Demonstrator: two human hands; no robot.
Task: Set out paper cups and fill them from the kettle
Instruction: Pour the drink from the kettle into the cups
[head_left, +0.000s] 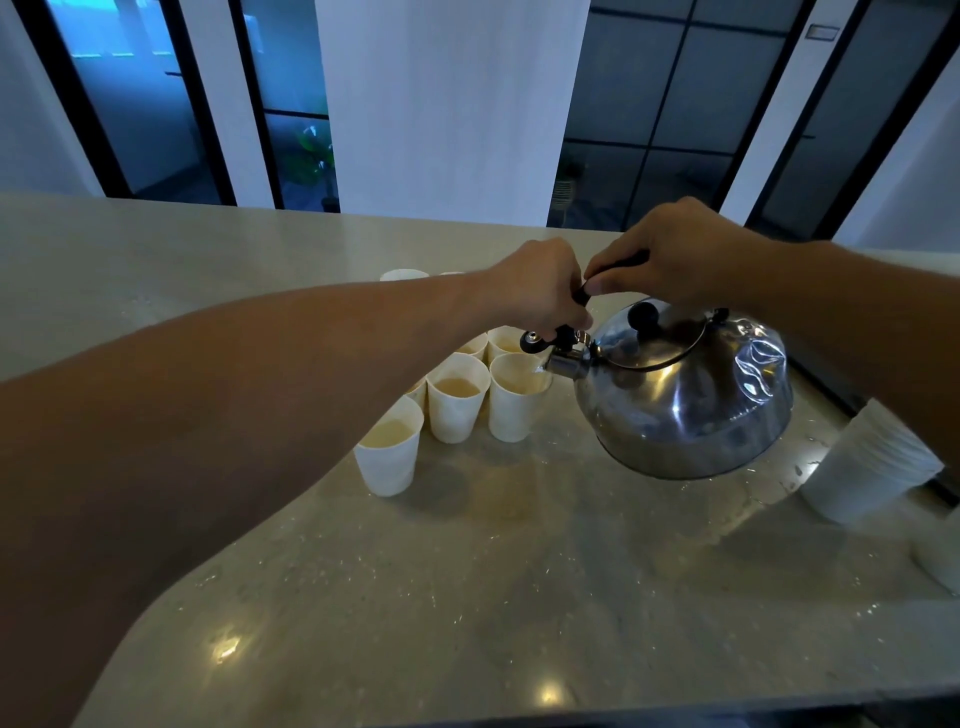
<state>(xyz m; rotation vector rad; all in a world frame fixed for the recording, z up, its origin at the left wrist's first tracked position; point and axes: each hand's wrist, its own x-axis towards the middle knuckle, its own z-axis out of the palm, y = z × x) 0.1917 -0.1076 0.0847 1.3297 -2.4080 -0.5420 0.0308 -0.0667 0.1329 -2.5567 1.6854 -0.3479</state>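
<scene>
Kettle (685, 395) hung tilted at frame centre-right, spout over paper cup (517, 397). Right hand (670, 254) clenched handle; left hand (540, 291) pinched spout lever. Pouring step judged underway; next: level off, shift to unfilled cup.

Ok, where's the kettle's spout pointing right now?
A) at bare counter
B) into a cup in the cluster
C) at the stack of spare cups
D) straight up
B: the kettle is tilted in the air, its spout at the rim of a cup in the cluster.
</scene>
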